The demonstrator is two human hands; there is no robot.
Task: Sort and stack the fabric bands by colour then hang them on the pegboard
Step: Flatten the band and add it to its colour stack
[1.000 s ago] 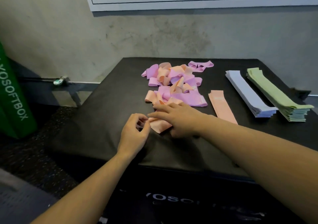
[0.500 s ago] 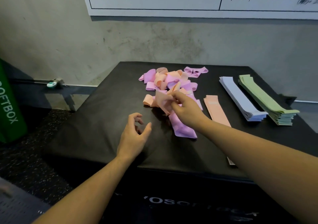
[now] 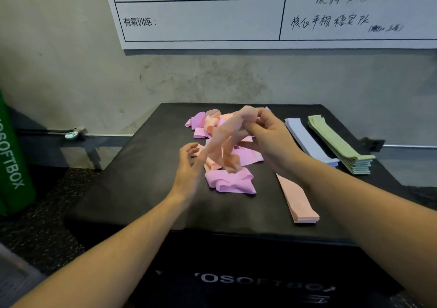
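My right hand (image 3: 267, 137) pinches a peach band (image 3: 227, 142) at its top and holds it in the air over the loose pile of pink and peach bands (image 3: 205, 125). The band hangs down, blurred, to a crumpled pink band (image 3: 231, 182) on the black box top (image 3: 132, 184). My left hand (image 3: 189, 163) is beside the band's lower part, fingers loosely curled and touching its edge. A flat stack of peach bands (image 3: 298, 201) lies under my right forearm. Stacks of lavender bands (image 3: 307, 139) and green bands (image 3: 340, 144) lie at the right.
The black soft box stands against a grey wall with a whiteboard (image 3: 236, 14) above it. A green soft box (image 3: 11, 156) stands at the far left on dark speckled floor. A small teal object (image 3: 71, 135) sits by the wall. No pegboard is in view.
My right hand has lifted the peach band from the box top up and to the right. A pink band has been pulled out towards me. The camera has tilted upward.
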